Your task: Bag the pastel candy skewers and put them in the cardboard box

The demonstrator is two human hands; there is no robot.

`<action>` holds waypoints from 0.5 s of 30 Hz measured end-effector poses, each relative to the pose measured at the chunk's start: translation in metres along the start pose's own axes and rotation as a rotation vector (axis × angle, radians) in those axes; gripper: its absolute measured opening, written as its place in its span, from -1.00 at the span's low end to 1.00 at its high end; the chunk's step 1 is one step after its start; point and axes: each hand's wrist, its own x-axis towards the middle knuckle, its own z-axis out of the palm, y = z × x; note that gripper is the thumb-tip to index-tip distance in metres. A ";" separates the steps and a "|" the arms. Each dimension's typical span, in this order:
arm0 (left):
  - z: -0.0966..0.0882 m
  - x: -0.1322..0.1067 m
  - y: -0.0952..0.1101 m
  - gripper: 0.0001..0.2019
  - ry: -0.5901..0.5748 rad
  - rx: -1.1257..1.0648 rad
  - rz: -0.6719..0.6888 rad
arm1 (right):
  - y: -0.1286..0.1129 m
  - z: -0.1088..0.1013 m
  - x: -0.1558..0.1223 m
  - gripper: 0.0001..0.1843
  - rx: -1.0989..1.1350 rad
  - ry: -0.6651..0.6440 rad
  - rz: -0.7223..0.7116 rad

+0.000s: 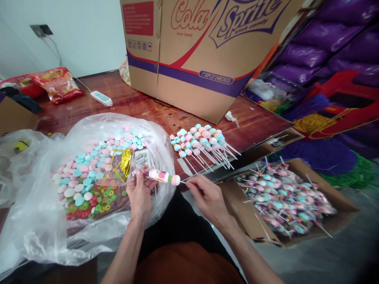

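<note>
My left hand point(140, 194) is closed round the wrapped end of a candy skewer point(162, 176), a stick strung with pink, white and green sweets lying sideways. My right hand point(207, 196) pinches the thin white stick at the skewer's other end. Both hands hover at the table's front edge, over the rim of a clear plastic bag point(38, 221) full of loose pastel sweets. A small packet of gold twist ties point(121, 167) rests on those sweets, just above my left hand.
A pile of finished unwrapped skewers point(201, 144) lies on the wooden table point(142, 104). A low cardboard box point(245, 215) of wrapped skewers sits right of my knees. A large Cola/Sprite carton point(204, 51) stands behind; a power strip point(101, 98) and snack bags point(57, 83) lie far left.
</note>
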 end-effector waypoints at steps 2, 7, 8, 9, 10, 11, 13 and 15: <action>0.000 0.001 -0.001 -0.65 0.006 -0.034 0.018 | 0.000 0.001 -0.001 -0.78 0.001 -0.028 0.053; 0.001 0.002 -0.004 -0.61 0.017 -0.070 0.038 | 0.000 0.001 -0.001 -0.76 0.042 -0.098 0.116; 0.001 0.002 -0.004 -0.61 0.017 -0.075 0.036 | 0.000 0.002 -0.001 -0.77 0.053 -0.112 0.095; 0.001 0.001 -0.005 -0.62 0.016 -0.080 0.030 | 0.000 0.002 -0.001 -0.77 0.063 -0.122 0.071; 0.001 0.001 -0.005 -0.63 0.010 -0.082 0.022 | 0.000 0.003 0.000 -0.78 0.069 -0.124 0.050; 0.002 0.000 -0.005 -0.65 0.001 -0.081 0.013 | 0.000 0.005 0.000 -0.79 0.068 -0.120 0.040; 0.002 -0.001 -0.004 -0.66 -0.014 -0.076 -0.002 | 0.000 0.008 -0.001 -0.78 0.058 -0.103 0.048; 0.002 -0.002 -0.003 -0.64 -0.032 -0.072 -0.011 | -0.002 0.011 -0.002 -0.78 0.049 -0.089 0.057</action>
